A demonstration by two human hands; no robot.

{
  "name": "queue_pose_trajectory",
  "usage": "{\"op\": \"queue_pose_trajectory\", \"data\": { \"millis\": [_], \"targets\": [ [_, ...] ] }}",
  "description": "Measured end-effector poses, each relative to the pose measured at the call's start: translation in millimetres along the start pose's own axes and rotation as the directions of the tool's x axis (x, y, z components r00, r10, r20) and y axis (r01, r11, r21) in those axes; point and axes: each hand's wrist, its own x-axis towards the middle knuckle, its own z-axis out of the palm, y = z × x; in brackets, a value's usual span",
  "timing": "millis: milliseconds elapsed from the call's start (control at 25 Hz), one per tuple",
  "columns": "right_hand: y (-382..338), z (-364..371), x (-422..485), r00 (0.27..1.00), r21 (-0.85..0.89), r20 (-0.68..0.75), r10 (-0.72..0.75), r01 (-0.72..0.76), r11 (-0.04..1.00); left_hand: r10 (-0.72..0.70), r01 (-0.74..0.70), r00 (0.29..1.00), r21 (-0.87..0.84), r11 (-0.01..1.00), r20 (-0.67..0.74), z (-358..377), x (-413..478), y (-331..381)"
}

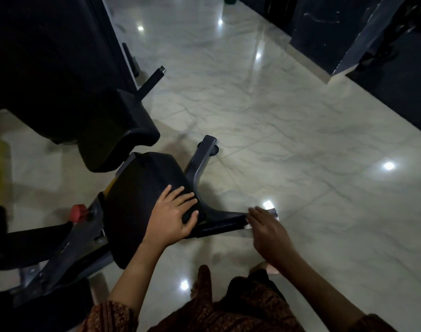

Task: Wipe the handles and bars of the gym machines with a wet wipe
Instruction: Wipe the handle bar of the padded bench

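A gym bench with a black padded seat (142, 197) stands low at the left. Its grey V-shaped base bar (219, 215) runs out over the floor, one leg toward a foot (208, 144) and one toward me. My left hand (173, 215) rests flat on the front edge of the seat, fingers curled over the rim. My right hand (267, 233) lies over the near end of the base bar, pressing a white wet wipe (249, 225) against it. Only a small edge of the wipe shows under the fingers.
A larger black back pad (60, 75) rises behind the seat. A red adjustment knob (78, 212) sits on the frame at the left. A black handle bar (150, 82) sticks out beyond. Dark machines (372, 44) line the far right. Glossy marble floor (288, 140) spreads between.
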Motion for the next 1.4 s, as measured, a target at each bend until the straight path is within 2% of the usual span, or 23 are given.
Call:
{"op": "queue_pose_trajectory", "data": {
  "millis": [40,160,240,480,560,600,640,720,800,840,1000,1080,1120,1200,1280,1360,1400],
  "targets": [
    [-13.6,11.0,6.2,1.0,0.008,0.001,-0.021,0.021,1.0,-0.004,0.004,1.0,-0.002,1.0,0.004,0.1,0.0,0.0],
    [-51.6,40.6,25.7,0.966,0.075,0.107,-0.234,0.227,0.971,-0.004,0.004,1.0,0.012,1.0,0.015,-0.3,0.4,0.4],
    [-41.6,43.9,28.3,0.951,0.063,0.122,-0.283,0.277,0.959,0.003,-0.003,1.0,0.018,1.0,0.02,-0.8,0.4,0.5],
    [38.7,-8.4,1.8,0.993,-0.035,0.048,-0.105,0.107,0.994,-0.001,0.001,1.0,-0.006,1.0,0.02,0.2,0.3,0.4],
    [32.7,-12.6,5.4,0.999,-0.091,-0.009,0.03,-0.031,0.995,0.0,0.001,1.0,-0.012,1.0,0.009,-0.3,0.3,-0.9],
    [21.1,-6.3,9.5,0.998,-0.078,-0.047,0.052,-0.055,0.995,0.002,-0.002,1.0,-0.013,1.0,0.006,-0.8,0.5,-1.0],
    [6.5,4.5,12.5,0.998,-0.046,-0.059,0.015,-0.018,0.999,0.006,-0.006,1.0,-0.014,1.0,0.002,-1.1,0.7,-0.7],
    [-23.8,28.4,10.5,0.988,-0.012,0.034,-0.15,0.15,0.989,0.013,-0.013,1.0,-0.013,1.0,-0.001,-1.2,1.6,-0.6],
    [-23.9,40.3,2.5,0.954,-0.04,0.109,-0.279,0.285,0.958,0.01,-0.01,1.0,-0.018,1.0,-0.002,-1.7,1.5,-0.5],
    [-12.0,37.2,-1.2,0.948,-0.057,0.107,-0.299,0.306,0.95,0.008,-0.008,1.0,-0.023,1.0,-0.005,-1.8,1.3,-0.2],
    [36.9,4.0,-15.0,0.985,-0.156,0.102,-0.137,0.151,0.976,0.003,-0.004,1.0,-0.034,0.999,-0.014,-1.4,1.6,0.1],
    [37.1,-5.2,-18.1,0.995,-0.095,0.049,-0.083,0.087,0.992,0.0,-0.001,1.0,-0.035,0.999,-0.022,-1.9,1.9,0.4],
    [24.6,-2.8,-15.6,0.993,-0.046,0.02,-0.117,0.118,0.992,-0.001,0.0,1.0,-0.032,0.999,-0.023,-2.2,2.0,0.1],
    [-13.9,13.6,-8.0,0.955,0.01,0.02,-0.296,0.296,0.955,-0.001,0.0,1.0,-0.029,1.0,-0.016,-2.3,1.9,-0.2],
    [-45.6,44.1,-1.1,0.855,0.001,0.086,-0.511,0.512,0.859,0.0,-0.001,1.0,-0.029,1.0,-0.012,-2.9,2.0,0.6],
    [-52.6,66.6,7.8,0.791,-0.009,0.138,-0.596,0.602,0.798,0.004,-0.004,1.0,-0.028,1.0,-0.012,-3.3,2.0,0.6],
    [-46.9,69.2,10.6,0.787,-0.001,0.134,-0.602,0.608,0.794,0.006,-0.006,1.0,-0.027,1.0,-0.012,-3.0,1.6,0.5]
  ]
}}
